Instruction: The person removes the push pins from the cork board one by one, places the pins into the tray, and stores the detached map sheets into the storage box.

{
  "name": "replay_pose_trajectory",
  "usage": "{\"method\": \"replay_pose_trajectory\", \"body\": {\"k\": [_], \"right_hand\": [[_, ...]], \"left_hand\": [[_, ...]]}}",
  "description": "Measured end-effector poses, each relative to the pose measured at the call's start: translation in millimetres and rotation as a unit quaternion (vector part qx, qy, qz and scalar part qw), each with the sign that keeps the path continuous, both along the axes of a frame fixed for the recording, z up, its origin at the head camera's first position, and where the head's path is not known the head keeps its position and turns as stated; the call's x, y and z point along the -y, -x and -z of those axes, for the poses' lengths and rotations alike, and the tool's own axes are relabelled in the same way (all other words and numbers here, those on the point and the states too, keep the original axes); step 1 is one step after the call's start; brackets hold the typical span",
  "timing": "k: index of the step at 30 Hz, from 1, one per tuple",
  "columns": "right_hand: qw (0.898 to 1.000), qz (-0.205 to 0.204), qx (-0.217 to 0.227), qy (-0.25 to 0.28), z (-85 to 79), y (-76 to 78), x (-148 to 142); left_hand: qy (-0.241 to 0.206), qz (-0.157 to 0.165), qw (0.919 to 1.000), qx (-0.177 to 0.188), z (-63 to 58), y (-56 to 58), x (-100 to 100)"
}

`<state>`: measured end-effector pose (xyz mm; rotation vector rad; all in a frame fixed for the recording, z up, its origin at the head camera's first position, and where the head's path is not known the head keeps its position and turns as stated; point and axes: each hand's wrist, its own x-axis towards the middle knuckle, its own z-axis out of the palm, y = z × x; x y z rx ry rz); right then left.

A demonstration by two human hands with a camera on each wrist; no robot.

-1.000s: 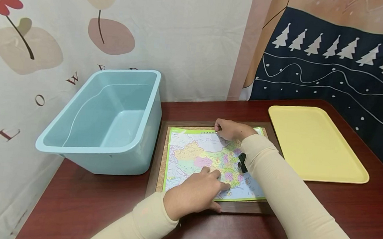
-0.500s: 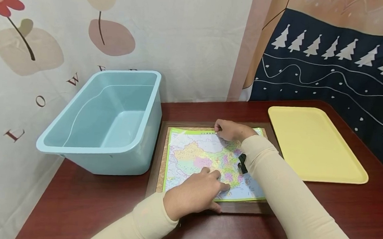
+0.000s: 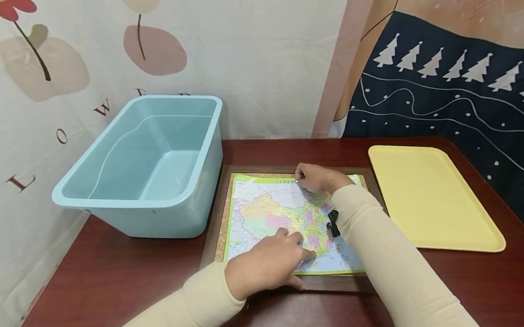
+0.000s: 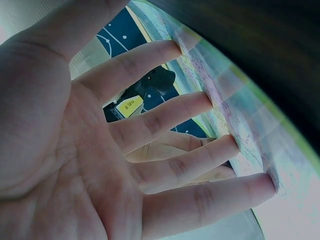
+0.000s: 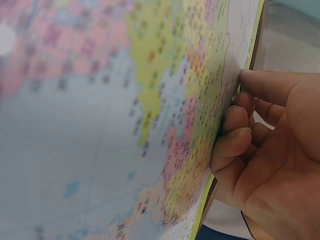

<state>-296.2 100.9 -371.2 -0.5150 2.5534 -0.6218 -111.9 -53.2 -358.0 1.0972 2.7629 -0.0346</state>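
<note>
A colourful map (image 3: 259,204) with a green border lies on a wooden-framed cork board (image 3: 211,231). My left hand (image 3: 271,260) rests on its lower part; in the left wrist view the spread fingers (image 4: 165,120) touch the map with their tips. At the top edge, my right hand (image 3: 317,178) has its fingers bent. There the thumb and fingers pinch a small silvery thing (image 5: 234,99) against the map in the right wrist view; most of it is hidden, so its kind is unclear. A small black device (image 3: 333,224) is at the right wrist.
To the left stands a light blue plastic tub (image 3: 179,178), close beside the board. A yellow tray (image 3: 437,201) lies on the right, next to the board's upper right corner. Everything stands on a dark red table (image 3: 144,277), with printed cloth (image 3: 269,57) hanging behind.
Both hands keep their places on the map. Only the head view shifts very slightly.
</note>
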Motion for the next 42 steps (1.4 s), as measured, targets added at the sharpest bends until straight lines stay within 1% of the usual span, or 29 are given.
{"method": "replay_pose_trajectory", "body": {"k": [9,16,31,42], "right_hand": [[1.0,-0.002,-0.001,0.006,-0.6,0.1,-0.2],[1.0,-0.001,0.001,0.004,1.2,0.8,-0.3],[1.0,-0.002,-0.001,0.008,0.9,-0.2,-2.9],[1.0,-0.002,0.002,0.012,1.3,-0.9,-4.0]], "left_hand": [[0.005,0.003,0.9999,-0.009,-0.2,0.6,-0.2],[0.006,-0.001,1.0,0.004,-0.1,0.2,-0.2],[0.003,0.005,1.0,-0.006,1.7,1.3,-0.4],[0.003,0.002,1.0,-0.002,2.8,2.5,-0.8]]}}
